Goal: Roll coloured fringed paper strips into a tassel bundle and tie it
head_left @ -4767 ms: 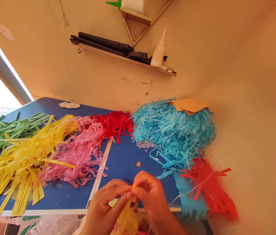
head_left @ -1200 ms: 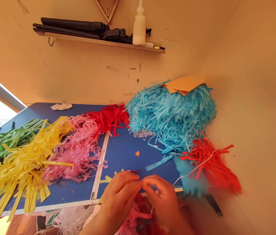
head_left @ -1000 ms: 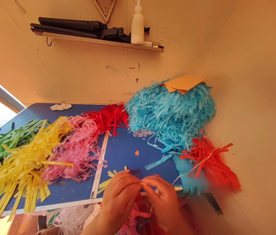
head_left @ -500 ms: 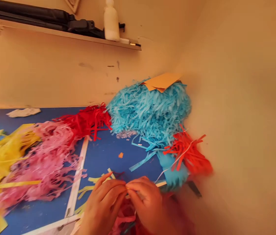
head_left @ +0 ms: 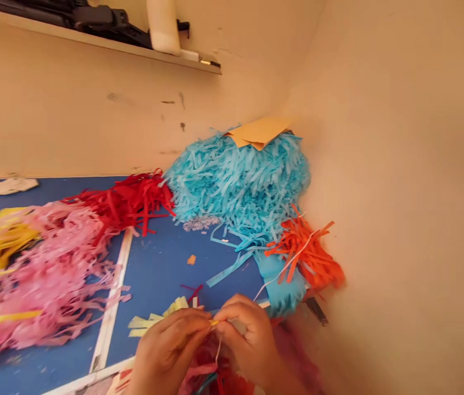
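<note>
The left hand (head_left: 169, 348) and the right hand (head_left: 248, 337) met at six o'clock in the view, their fingertips pinching a small yellow piece (head_left: 214, 323) between them. A white string (head_left: 218, 351) hung just below it, though whether they were joined was hard to tell. From the hands, pale-yellow fringe (head_left: 143, 325) lay at nine to ten o'clock on the blue table (head_left: 153, 274), a red heap (head_left: 133, 197) at eleven, a blue heap (head_left: 240, 181) at twelve, an orange-red bundle (head_left: 309, 258) at two.
</note>
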`<state>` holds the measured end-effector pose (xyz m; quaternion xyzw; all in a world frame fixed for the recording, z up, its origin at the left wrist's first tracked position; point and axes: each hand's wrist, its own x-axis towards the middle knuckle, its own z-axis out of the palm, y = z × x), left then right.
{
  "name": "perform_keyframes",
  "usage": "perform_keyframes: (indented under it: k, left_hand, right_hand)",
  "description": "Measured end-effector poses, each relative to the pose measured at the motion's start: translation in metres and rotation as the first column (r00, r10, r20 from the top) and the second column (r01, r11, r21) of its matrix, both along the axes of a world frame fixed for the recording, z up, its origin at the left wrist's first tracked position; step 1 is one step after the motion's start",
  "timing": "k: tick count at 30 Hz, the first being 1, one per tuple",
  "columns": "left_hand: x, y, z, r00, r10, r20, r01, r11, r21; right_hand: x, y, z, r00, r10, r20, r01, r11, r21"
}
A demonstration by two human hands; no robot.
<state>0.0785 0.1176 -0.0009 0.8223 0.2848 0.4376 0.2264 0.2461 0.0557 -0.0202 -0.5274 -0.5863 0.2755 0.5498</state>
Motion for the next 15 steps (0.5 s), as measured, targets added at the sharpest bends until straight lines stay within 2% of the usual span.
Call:
perform_keyframes:
  k: [6, 11, 15]
  left_hand:
    - [-0.0031, -0.0052, -0.0029, 0.999, 0.038, -0.002, -0.038, 0.998, 0.057]
    - [-0.0057, -0.0057, -0.0022, 1.000, -0.007, 0.005, 0.007, 0.995, 0.103]
    - [-0.0012, -0.0106, -0.0051, 1.000, 0.024, -0.016, -0.022, 0.996, 0.081]
  right_hand:
    - [-0.0019, -0.0086, -0.0072, 0.993, -0.026, 0.113, 0.022, 0.999, 0.032]
    - [-0.0026, -0.0084, -0.0039, 0.980, -0.057, 0.190, 0.038, 0.994, 0.104]
    - [-0.0065, -0.0082, 0.0007, 0.976, -0.081, 0.204, 0.051, 0.988, 0.146]
